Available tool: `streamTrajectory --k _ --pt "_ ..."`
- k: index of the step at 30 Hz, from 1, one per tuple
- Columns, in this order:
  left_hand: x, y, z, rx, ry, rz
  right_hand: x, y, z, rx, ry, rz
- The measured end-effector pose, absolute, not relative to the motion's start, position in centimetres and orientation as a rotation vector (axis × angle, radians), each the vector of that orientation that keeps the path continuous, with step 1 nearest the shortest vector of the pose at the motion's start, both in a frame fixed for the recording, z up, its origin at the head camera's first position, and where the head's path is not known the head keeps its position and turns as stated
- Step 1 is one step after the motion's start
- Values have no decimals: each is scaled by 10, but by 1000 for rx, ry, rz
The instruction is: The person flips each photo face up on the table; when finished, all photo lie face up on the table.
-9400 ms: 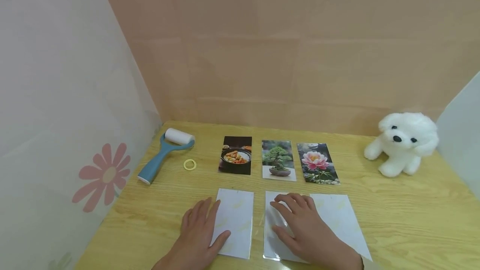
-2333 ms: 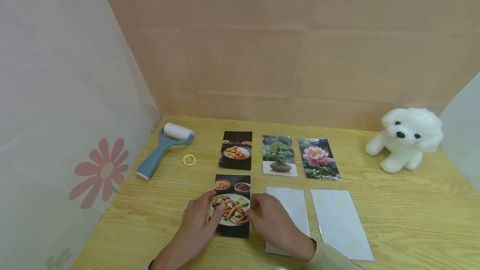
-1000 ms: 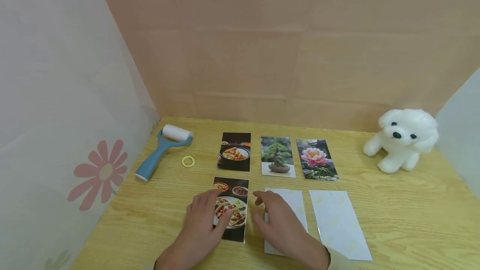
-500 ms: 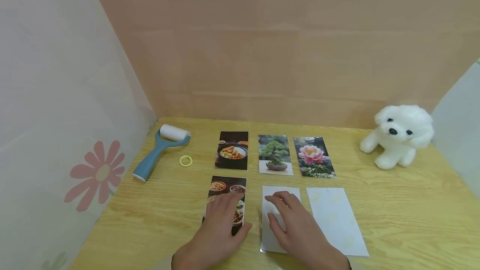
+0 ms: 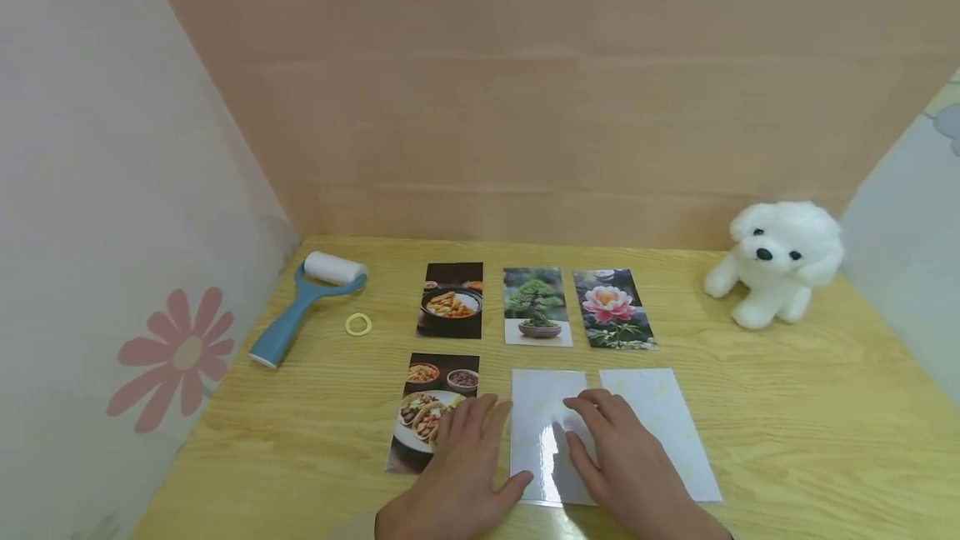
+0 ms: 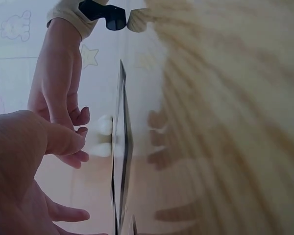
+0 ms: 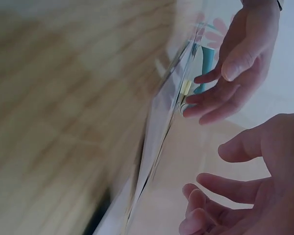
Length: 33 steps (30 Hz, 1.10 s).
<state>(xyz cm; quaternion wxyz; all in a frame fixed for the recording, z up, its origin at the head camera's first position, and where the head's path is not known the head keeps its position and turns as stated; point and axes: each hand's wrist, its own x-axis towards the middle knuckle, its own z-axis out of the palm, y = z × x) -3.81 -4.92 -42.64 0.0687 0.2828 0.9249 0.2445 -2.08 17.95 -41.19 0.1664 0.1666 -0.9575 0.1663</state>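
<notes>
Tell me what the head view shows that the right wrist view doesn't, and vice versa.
Only the head view: the white plush dog and the printed faces of the bonsai card, peony card, rice-bowl card and partly covered taco card.

Only the right wrist view: a low, side-on look, with a gap showing between the right hand and the edge-on cards; which cards, I can't tell.

Both: the right hand, left hand, blue-handled roller (only partly in the wrist view), pink wall flower and wooden tabletop.
</notes>
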Motion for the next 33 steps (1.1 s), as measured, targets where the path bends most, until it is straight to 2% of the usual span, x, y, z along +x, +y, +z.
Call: streamTrajectory --k 13,22,33 --pt "-29 -45 -432 925 2846 722 -13 196 -416 399 -3038 308" --pt "-27 -41 -430 809 2730 725 -11 200 -416 505 -3084 294" --pt "-26 -38 -429 818 2746 745 -10 205 -424 635 -2895 289"
